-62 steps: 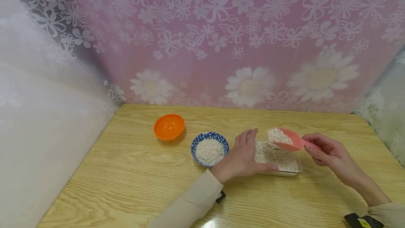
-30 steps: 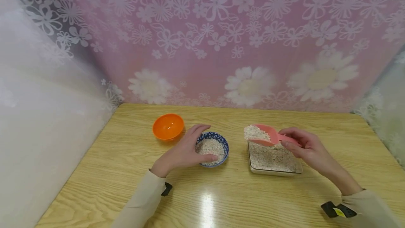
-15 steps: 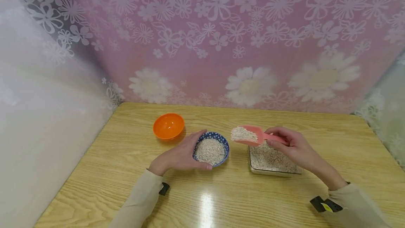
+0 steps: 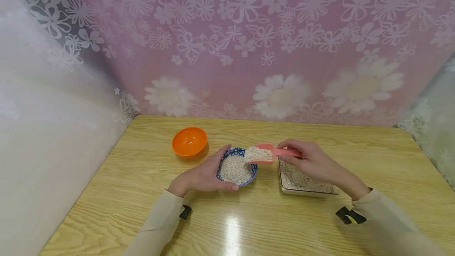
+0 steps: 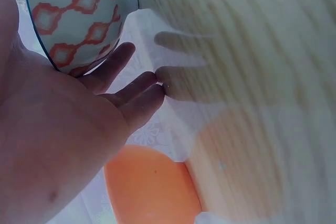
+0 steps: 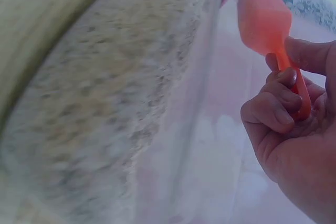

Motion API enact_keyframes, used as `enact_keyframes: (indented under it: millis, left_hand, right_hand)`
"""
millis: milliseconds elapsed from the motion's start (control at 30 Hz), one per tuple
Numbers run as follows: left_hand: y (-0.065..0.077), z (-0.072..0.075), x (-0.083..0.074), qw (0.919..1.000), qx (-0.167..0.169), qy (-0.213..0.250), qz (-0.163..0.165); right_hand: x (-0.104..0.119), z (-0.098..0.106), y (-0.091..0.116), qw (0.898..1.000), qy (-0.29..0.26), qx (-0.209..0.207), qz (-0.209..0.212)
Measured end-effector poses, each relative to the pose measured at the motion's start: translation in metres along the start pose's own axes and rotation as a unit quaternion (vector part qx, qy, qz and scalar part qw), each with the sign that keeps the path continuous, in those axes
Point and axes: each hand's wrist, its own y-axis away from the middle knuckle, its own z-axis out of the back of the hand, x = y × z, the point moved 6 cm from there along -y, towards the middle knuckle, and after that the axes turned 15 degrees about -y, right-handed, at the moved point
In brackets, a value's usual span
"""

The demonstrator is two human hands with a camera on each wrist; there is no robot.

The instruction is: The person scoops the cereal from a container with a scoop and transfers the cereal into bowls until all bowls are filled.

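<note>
Right hand (image 4: pixel 310 161) gripped a pink plastic scoop (image 6: pixel 265 18) of pale flakes (image 4: pixel 258 154) over the round blue-and-white patterned bowl (image 4: pixel 236 151), left hand (image 4: pixel 203 175) spread wide against its side!

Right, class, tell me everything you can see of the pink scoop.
The pink scoop looks like plastic, with an open, trough-like body and a slim handle. Pale flakes are heaped in it. The right hand holds the handle with thumb and curled fingers. In the head view its mouth points left, over the right edge of the patterned bowl; whether they touch is unclear.
</note>
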Motion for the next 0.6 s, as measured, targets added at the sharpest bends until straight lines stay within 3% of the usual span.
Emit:
enact_keyframes:
  millis: [267,600]
  left_hand:
    - [0.0,0.0,0.002,0.9998,0.006,0.007,0.014]
    - [-0.001,-0.003,0.004,0.9996,0.017,0.01,0.018]
  right_hand:
    - [0.02,-0.017,-0.026,0.995,0.074,0.061,0.026]
    - [0.051,-0.025,-0.043,0.976,0.166,0.116,0.084]
